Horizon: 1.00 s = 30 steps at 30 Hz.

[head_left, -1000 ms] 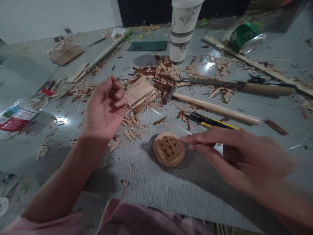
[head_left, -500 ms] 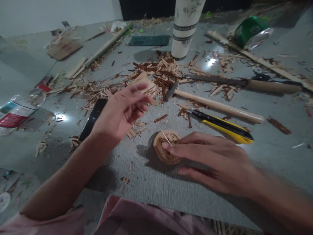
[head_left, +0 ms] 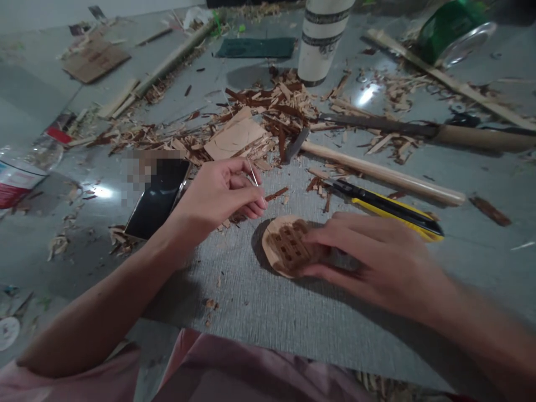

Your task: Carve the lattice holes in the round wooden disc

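Near mid-frame, my left hand pinches a thin pale strand; just below centre, my right hand grips a latticed wooden disc.

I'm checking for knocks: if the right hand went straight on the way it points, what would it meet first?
The right hand would meet the round wooden piece first; the two seem to touch, though depth leaves this unsure.
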### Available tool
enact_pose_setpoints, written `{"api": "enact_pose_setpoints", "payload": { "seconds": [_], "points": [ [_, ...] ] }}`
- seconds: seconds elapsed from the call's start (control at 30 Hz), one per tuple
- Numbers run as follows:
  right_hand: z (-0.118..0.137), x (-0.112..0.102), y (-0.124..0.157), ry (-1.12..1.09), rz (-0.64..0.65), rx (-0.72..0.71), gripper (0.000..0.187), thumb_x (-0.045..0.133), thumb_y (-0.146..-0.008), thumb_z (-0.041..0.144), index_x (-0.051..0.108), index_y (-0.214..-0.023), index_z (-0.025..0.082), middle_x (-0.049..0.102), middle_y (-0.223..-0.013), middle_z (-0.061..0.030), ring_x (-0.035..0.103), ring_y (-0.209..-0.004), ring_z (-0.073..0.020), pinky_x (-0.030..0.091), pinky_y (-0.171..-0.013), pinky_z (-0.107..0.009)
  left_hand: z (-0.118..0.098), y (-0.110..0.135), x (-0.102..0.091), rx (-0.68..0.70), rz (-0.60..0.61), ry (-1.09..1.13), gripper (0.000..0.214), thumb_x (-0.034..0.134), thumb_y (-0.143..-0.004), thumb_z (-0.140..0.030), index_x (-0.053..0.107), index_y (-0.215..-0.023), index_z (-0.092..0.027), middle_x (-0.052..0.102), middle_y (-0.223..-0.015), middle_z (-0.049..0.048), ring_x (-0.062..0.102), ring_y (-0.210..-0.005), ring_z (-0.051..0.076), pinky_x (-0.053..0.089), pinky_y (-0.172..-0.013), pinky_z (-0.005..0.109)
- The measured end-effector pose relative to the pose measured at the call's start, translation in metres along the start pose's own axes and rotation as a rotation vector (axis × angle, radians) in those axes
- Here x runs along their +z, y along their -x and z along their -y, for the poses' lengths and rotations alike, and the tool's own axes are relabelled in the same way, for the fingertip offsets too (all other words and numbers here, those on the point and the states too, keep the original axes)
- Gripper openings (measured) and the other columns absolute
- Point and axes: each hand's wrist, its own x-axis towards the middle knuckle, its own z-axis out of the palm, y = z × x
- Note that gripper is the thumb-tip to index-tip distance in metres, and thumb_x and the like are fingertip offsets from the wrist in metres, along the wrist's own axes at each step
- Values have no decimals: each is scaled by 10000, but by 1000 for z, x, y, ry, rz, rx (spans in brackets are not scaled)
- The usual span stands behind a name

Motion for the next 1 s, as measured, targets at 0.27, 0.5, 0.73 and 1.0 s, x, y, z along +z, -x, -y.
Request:
{"api": "enact_pose_setpoints", "payload": {
  "seconds": [0.27,0.5,0.73,1.0],
  "points": [
    [-5,4,-1,-67,154,-13,213,641,-1069,321,640,-894,198,640,-766,8,559,-667,-134,362,-625,-300,3,-3,4,-89,12,33,145,765,-789,-108,632,-784,-166,771,-626,54,751,-536,183,590,-494,211],
    [-5,7,-1,-86,228,11,227,599,-1087,324,650,-903,200,665,-787,-5,597,-682,-141,370,-646,-297,8,-6,5,-78,-24,73,156,810,-752,-123,662,-762,-171,766,-623,77,762,-532,224,576,-474,228],
    [-5,6,1,-85,235,7,231,596,-1092,345,640,-916,201,664,-810,-4,601,-706,-143,372,-656,-298,7,-6,4,-115,7,24,146,784,-806,-127,645,-815,-173,789,-663,78,751,-563,183,598,-514,223],
    [-6,5,1,-96,236,8,216,595,-1091,332,648,-928,201,672,-813,-6,607,-707,-145,378,-659,-299,5,-6,3,-116,-11,26,167,811,-779,-126,653,-810,-173,786,-655,69,750,-551,187,599,-497,220]
  ]
}}
